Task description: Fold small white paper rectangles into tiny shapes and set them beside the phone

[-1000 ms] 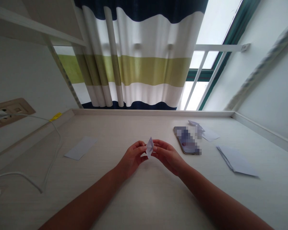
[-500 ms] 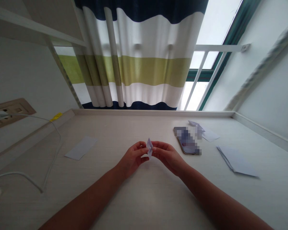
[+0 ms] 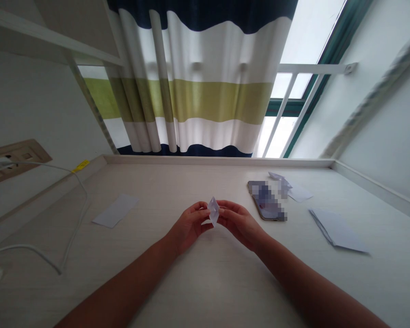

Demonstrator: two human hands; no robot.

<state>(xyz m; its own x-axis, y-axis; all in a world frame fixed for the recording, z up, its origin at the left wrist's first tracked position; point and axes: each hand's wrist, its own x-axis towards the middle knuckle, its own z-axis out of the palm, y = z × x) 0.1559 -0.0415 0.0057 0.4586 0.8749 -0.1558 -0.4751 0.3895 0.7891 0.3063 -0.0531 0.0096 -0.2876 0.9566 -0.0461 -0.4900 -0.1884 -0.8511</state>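
A small folded piece of white paper [image 3: 213, 211] is held upright between both hands, above the middle of the desk. Its two sides are spread apart, so a hollow shows between them, pointed at top and bottom. My left hand [image 3: 191, 227] pinches its left side between thumb and fingers. From the other side, my right hand [image 3: 238, 222] grips the right edge, with the fingers partly hidden behind the paper.
A phone [image 3: 267, 201] lies right of my hands on the pale desk [image 3: 205, 282]. Behind it are folded paper pieces [image 3: 283, 182]. A paper stack [image 3: 340, 230] is farther right. At left lie a paper sheet [image 3: 115, 211] and a white cable [image 3: 75, 228].
The folded paper has spread wider between my fingers, and its hollow shows more. My right hand has shifted very slightly to the right. Other things are unmoved.
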